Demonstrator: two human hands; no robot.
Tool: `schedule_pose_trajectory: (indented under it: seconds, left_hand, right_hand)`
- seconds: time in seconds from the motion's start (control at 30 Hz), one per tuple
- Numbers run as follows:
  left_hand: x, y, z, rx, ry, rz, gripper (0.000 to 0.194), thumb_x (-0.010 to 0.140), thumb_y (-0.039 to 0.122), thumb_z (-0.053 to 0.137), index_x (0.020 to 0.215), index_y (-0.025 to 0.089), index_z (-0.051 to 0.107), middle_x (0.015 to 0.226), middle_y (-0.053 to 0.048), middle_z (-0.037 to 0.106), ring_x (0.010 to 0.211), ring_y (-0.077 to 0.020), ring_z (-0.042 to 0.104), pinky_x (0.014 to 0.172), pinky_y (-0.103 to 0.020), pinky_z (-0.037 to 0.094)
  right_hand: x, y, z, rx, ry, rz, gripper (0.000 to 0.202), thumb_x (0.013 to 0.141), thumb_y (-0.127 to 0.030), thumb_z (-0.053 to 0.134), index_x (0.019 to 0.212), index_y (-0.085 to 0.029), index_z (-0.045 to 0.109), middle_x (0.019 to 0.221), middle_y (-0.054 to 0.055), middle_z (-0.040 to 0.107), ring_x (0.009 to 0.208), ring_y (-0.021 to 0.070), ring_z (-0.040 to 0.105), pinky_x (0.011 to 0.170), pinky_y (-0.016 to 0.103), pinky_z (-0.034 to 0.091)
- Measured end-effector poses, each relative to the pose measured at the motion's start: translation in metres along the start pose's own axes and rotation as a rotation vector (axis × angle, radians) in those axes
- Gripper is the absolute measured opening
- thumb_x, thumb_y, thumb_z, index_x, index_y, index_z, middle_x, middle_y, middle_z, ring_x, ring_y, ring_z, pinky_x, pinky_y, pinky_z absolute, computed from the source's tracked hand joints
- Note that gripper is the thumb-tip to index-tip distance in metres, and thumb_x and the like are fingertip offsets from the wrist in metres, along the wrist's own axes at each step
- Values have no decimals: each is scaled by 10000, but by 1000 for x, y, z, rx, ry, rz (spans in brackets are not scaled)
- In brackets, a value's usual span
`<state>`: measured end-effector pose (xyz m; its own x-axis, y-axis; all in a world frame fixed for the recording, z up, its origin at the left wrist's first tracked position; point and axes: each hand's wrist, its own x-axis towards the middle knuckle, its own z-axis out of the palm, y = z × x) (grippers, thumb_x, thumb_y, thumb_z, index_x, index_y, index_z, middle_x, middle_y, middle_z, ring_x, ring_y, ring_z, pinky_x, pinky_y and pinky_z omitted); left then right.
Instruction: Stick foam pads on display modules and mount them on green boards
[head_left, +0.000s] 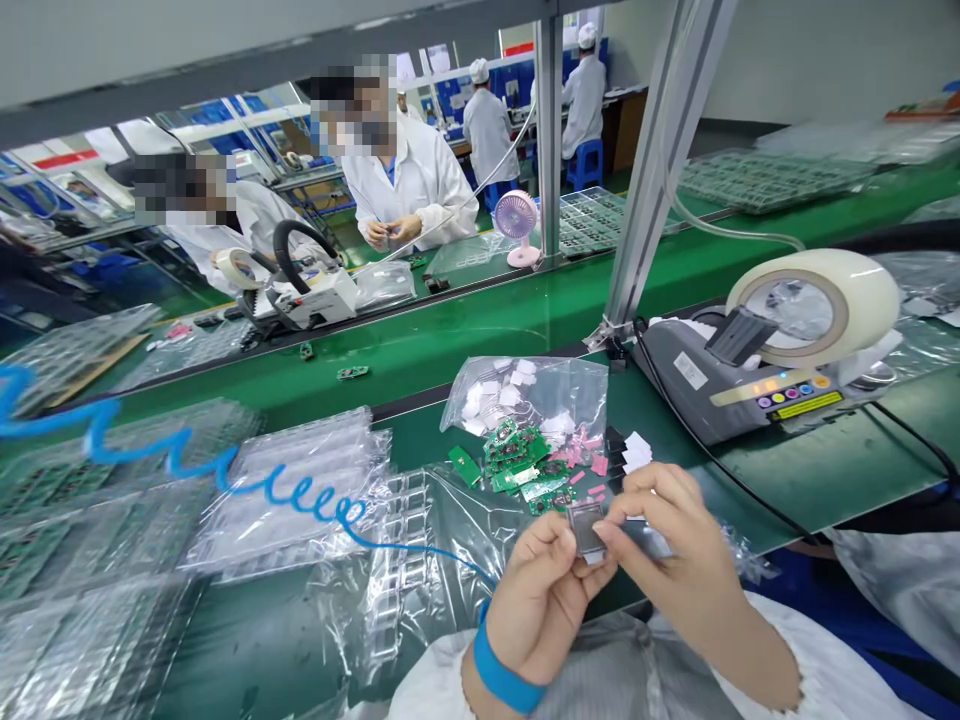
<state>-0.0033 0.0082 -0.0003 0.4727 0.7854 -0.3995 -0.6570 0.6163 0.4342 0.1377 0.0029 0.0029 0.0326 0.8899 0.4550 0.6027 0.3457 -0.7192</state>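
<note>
Between my two hands is a small flat square part with a grey face and a pale rim, like a small display. My left hand, with a blue strap at the wrist, grips it from the left, thumb on its edge. The fingers of my right hand pinch its right side; fingertips cover part of it. Just beyond lie a pile of green circuit boards, some pink pieces and a clear bag with white connectors. White and black pieces lie above my right hand.
A tape dispenser with a big roll stands at right. Clear plastic trays are stacked at left, and a coiled blue cord crosses over them to my wrist. Behind runs a green conveyor; co-workers sit beyond it.
</note>
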Motion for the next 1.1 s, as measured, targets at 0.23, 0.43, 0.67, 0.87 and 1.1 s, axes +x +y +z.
schedule_pose_trajectory:
  seconds: [0.23, 0.43, 0.67, 0.87, 1.1]
  left_hand:
    - [-14, 3, -19, 355, 48, 21, 213, 655, 265, 743, 636, 135, 576, 571, 39, 566, 550, -43, 480, 573, -175, 357]
    - [-31, 34, -47, 399, 97, 28, 218, 694, 332, 698, 697, 162, 562, 794, -53, 692, 736, -155, 621, 749, -304, 439]
    - [-39, 62, -67, 324, 352, 177, 176, 739, 321, 650, 786, 184, 549, 884, -36, 680, 870, -222, 660, 908, -432, 436]
    - [-36, 60, -57, 413, 310, 213, 160, 740, 293, 650, 797, 188, 543, 927, -17, 612, 836, -233, 670, 824, -410, 494]
    - [-29, 47, -39, 908, 119, 456, 260, 724, 125, 632, 969, 211, 628, 1034, -82, 624, 976, -214, 590, 835, -288, 468]
  right_hand:
    - [-8, 11, 21, 56, -336, -157, 536, 797, -701, 354, 683, -203, 515, 619, -17, 509, 606, 138, 468, 597, 287, 344]
    - [5, 45, 45, -83, -441, -10, 420, 965, -343, 249, 694, -191, 531, 663, 11, 562, 641, 134, 527, 594, 263, 396]
    - [1, 71, 74, -354, -474, 56, 132, 692, -175, 696, 785, -193, 604, 844, 84, 601, 838, 295, 542, 704, 422, 398]
    - [3, 65, 60, -304, -527, 49, 186, 629, -161, 733, 715, -192, 570, 729, 25, 625, 698, 221, 599, 639, 350, 465]
    - [15, 10, -5, -50, -295, -219, 133, 856, -343, 545, 946, -246, 565, 896, 45, 649, 798, 179, 619, 695, 299, 504]
